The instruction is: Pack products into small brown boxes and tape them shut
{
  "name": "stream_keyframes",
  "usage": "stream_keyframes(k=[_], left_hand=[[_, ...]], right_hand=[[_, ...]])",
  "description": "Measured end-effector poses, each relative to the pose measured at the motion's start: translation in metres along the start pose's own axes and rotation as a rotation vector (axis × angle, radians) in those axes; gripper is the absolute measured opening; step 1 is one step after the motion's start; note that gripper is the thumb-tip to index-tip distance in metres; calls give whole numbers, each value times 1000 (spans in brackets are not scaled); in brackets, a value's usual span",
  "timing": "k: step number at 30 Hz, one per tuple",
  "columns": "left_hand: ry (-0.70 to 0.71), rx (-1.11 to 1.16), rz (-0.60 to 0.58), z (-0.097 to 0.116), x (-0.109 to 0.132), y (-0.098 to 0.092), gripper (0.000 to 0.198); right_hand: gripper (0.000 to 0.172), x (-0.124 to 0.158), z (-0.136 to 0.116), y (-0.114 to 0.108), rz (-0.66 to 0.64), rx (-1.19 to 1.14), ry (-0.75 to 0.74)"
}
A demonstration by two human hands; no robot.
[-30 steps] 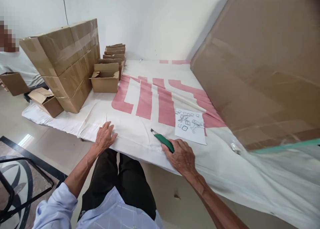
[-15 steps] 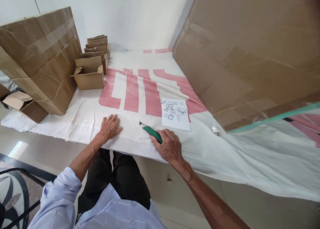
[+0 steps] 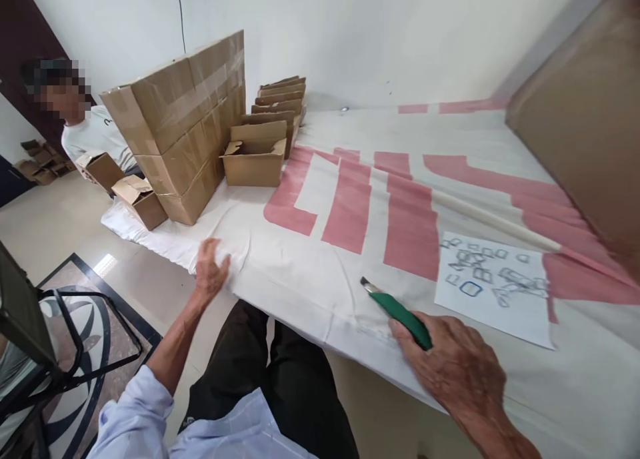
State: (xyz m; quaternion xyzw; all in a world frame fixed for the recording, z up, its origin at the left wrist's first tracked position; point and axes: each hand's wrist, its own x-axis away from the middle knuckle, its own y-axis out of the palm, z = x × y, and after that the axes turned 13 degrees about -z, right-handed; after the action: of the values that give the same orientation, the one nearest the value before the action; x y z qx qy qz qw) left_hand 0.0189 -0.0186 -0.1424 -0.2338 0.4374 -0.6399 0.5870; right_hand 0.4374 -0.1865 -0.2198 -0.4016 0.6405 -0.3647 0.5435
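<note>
Gripped in my right hand [image 3: 457, 362] is a green utility knife [image 3: 400, 315], its blade end pointing up and to the left, over the cloth near the table's front edge. A sheet of paper [image 3: 493, 322] with hand-drawn marks lies just beyond that hand. My left hand [image 3: 211, 269] holds nothing; its fingers are apart, slightly curled, at the table's front edge. Nearest to it are the stacked, taped cartons [image 3: 193, 155] and an open small carton [image 3: 255, 165] further back.
A row of open cartons [image 3: 280, 99] runs toward the wall. White cloth with red print [image 3: 350, 209] covers the table. A large brown carton [image 3: 580, 119] stands at the right. At the far left, a person [image 3: 95, 135] is by a carton [image 3: 105, 171]; a folding chair [image 3: 65, 339] stands below.
My view has turned left, bringing the person and chair into sight. My left hand has lifted from lying flat and shifted toward the stacked cartons. The utility knife remains in my right hand.
</note>
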Motion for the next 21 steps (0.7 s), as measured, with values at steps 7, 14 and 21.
stream_keyframes(k=[7, 14, 21], left_hand=[[-236, 126, 152, -68, -88, -60, 91], [-259, 109, 96, -69, -125, -49, 87], [-219, 51, 40, -51, -125, -47, 67]], right_hand=[[32, 0, 6, 5, 5, -4, -13], [30, 0, 8, 6, 55, 54, -105], [30, 2, 7, 2, 13, 7, -66]])
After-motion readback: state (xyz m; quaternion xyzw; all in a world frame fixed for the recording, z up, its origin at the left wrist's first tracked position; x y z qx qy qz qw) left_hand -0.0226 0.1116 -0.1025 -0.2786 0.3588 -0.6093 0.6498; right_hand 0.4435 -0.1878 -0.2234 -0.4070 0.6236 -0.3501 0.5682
